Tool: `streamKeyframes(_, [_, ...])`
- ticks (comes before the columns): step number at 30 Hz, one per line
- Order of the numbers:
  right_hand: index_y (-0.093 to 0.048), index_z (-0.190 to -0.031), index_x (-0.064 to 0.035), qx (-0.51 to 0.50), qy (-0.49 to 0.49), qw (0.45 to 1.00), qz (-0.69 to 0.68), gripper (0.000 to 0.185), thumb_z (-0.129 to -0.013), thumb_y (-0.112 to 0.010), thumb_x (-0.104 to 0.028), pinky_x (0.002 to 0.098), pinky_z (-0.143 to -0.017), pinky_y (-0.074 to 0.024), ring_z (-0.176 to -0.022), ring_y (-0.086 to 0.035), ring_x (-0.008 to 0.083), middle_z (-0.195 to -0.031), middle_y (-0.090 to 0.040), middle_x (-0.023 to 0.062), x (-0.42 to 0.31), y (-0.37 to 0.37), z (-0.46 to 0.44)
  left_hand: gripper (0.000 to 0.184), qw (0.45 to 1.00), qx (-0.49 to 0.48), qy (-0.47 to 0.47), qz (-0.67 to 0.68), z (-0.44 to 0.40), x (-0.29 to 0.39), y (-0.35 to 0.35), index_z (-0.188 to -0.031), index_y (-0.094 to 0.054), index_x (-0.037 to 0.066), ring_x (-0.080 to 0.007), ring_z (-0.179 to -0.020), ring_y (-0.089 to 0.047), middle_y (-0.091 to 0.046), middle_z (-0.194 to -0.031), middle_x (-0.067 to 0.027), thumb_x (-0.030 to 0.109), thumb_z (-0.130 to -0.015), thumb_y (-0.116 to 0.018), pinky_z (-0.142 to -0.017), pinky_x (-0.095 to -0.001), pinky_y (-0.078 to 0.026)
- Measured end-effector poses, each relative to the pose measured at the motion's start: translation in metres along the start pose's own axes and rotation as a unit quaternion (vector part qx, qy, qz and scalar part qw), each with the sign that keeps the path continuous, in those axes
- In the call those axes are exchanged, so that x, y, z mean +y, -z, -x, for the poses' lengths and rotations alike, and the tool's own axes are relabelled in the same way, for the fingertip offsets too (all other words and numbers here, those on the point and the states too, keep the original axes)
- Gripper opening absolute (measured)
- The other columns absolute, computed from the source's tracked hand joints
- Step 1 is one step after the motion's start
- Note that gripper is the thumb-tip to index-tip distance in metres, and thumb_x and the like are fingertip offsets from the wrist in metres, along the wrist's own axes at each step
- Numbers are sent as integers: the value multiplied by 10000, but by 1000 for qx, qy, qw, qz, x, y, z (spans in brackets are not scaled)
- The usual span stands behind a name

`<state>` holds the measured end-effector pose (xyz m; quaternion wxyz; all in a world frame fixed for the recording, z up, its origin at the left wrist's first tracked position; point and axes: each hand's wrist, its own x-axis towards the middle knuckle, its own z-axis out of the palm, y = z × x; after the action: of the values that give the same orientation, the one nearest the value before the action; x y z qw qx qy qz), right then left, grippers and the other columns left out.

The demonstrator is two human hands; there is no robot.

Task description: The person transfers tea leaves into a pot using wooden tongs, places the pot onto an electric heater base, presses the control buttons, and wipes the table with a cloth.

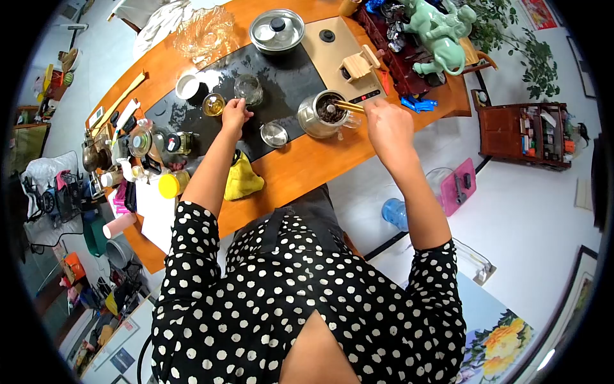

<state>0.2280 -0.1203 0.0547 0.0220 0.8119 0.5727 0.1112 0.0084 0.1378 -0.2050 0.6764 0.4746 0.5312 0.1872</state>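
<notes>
My right hand (390, 131) is closed around slim wooden tongs (350, 106); whether the two sticks join is hidden in the hand. Their tips reach the mouth of a glass teapot (313, 120) filled with dark tea leaves (330, 110). My left hand (236, 120) has its fingers curled at the near side of a small glass pitcher (248, 89), with the grip partly hidden. Left of it stands a small glass cup (213, 104) of amber liquid. A round metal-rimmed lid (274, 135) lies between my hands on the dark tea tray (281, 86), which looks wet.
A lidded glass pot (277, 32) stands at the back beside a gold stove panel (326, 54). A white cup (187, 86) is on the left. A yellow cloth (243, 177) hangs by the near edge. Jars crowd the left end; a green figurine (435, 35) stands right.
</notes>
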Motion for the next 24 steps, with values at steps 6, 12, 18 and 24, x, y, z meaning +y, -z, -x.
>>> streamKeyframes(6, [-672, -755, -82, -72, 33, 997, 7, 91, -771, -589, -116, 373, -587, -542, -688, -678, 257, -743, -658, 109, -3, -15, 5, 240, 1000, 6, 15, 14, -4, -5, -2, -1076, -559, 53, -150, -664, -634, -594, -749, -32, 275, -989, -532, -594, -269, -470])
streamKeyframes(12, [-683, -731, -70, -69, 18, 997, 31, 86, -754, -616, -119, 361, -580, -552, -672, -690, 261, -726, -669, 114, -4, -17, 2, 281, 999, 0, 29, 20, 9, 1, -2, -1167, -516, 47, -154, -671, -636, -603, -791, -47, 248, -975, -555, -590, -266, -471])
streamKeyframes(18, [-682, -716, -55, -16, 22, 999, 24, 80, -735, -618, -99, 360, -581, -556, -684, -690, 266, -726, -670, 123, -4, -1, -2, 320, 999, 32, 14, 40, 14, 3, -6, -1220, -486, 49, -154, -650, -630, -599, -807, -51, 222, -964, -570, -565, -260, -466])
streamKeyframes(24, [-673, -720, -68, 7, 57, 998, 16, 66, -733, -612, -91, 354, -597, -553, -706, -683, 259, -742, -660, 120, -5, -36, -6, 389, 998, 51, -3, 30, 29, 12, -11, -1289, -439, 32, -165, -674, -636, -586, -823, -67, 198, -965, -576, -563, -242, -488])
